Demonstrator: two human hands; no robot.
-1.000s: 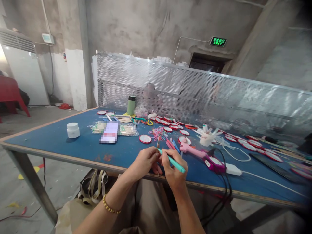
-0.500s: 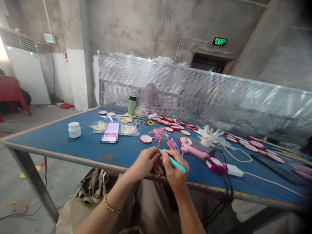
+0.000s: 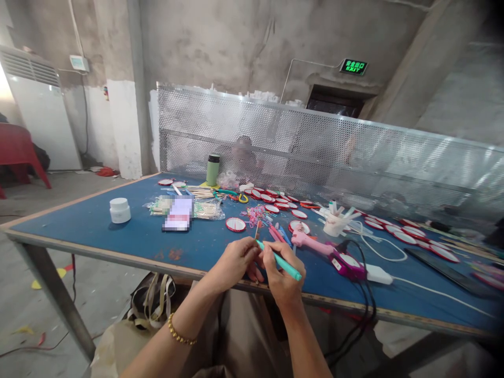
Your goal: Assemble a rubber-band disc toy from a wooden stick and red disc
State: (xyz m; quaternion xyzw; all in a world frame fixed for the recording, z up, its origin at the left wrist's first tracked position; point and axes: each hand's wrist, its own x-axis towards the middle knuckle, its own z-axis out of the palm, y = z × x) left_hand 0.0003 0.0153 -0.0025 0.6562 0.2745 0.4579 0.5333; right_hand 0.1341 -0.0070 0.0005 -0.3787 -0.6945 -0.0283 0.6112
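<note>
My right hand [image 3: 284, 265] is closed around a teal marker-like pen [image 3: 288, 268], its front end pointing up and left toward my left hand. My left hand [image 3: 239, 264] is pinched at the pen's front end, and its fingers meet those of the right. A thin stick with an orange-red tip [image 3: 259, 226] rises from between the left fingers; its lower end is hidden. Just beyond the hands lie pink and blue pens [image 3: 278, 233], a round red-rimmed white piece [image 3: 235, 224] and a pile of small colourful bits [image 3: 255, 214].
A pink and purple glue-gun-like tool [image 3: 315, 243] with cables lies to the right, near a white cup [image 3: 334, 224] of sticks. A phone [image 3: 178, 212], white jar [image 3: 120, 210] and green bottle [image 3: 213, 170] stand or lie leftward. A perforated metal screen [image 3: 283, 136] borders the table's back.
The hands, pen and stick look nearly the same as before. Only a very slight shift of the camera shows.
</note>
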